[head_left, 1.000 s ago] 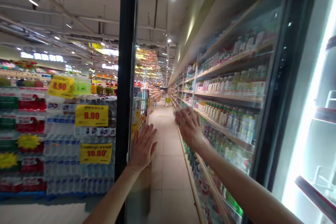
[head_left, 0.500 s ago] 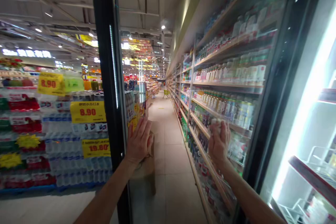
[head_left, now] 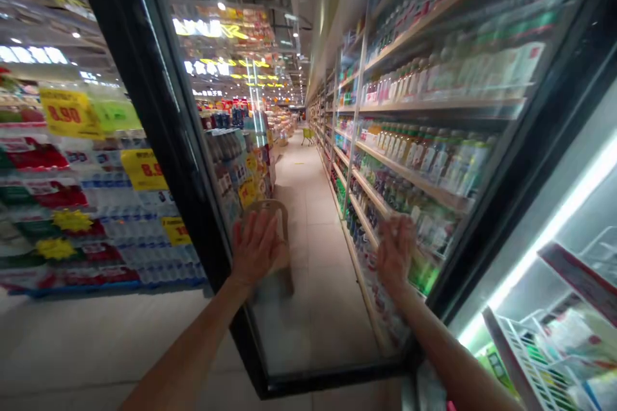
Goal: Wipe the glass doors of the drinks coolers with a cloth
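Note:
A glass door (head_left: 337,308) in a black frame (head_left: 178,160) stands across the view, with an aisle visible through it. My left hand (head_left: 256,247) lies near the left side of the pane, fingers stretched out, palm toward the glass, holding nothing. Toward the pane's right side is my right hand (head_left: 396,250), its fingers extended and somewhat blurred; a pale patch shows near the fingertips. Whether either palm actually presses on the glass is hard to tell.
Lit cooler shelves (head_left: 569,276) with wire racks are at the right. Stacked drink packs (head_left: 139,231) with yellow price signs (head_left: 72,114) stand at the left. Bottle shelves (head_left: 409,173) line the aisle, and a green cart (head_left: 307,135) is far down it.
The view has tilted downward, so the door's lower frame edge now shows. The door frame appears more slanted and wider. Both hands remain near the glass, with slightly shifted fingers.

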A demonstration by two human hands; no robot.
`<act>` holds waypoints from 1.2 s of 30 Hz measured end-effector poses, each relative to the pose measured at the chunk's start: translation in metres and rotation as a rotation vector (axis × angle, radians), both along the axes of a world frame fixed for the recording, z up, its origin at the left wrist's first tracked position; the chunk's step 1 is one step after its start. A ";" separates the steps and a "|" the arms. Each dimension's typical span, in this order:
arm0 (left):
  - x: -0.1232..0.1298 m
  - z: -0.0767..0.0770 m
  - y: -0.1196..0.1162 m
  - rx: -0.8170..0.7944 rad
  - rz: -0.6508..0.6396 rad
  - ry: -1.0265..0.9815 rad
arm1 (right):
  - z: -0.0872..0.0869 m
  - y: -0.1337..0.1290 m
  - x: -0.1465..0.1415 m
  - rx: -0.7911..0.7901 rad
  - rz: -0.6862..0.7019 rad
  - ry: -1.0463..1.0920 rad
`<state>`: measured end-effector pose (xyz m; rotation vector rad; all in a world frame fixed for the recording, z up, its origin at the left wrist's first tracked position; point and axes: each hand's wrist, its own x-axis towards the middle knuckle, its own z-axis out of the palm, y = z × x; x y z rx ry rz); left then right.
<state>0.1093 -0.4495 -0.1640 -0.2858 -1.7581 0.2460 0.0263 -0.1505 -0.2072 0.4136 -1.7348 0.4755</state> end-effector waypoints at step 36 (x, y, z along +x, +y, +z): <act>-0.060 -0.047 -0.047 0.008 -0.210 -0.085 | -0.045 -0.014 -0.013 0.026 -0.262 -0.061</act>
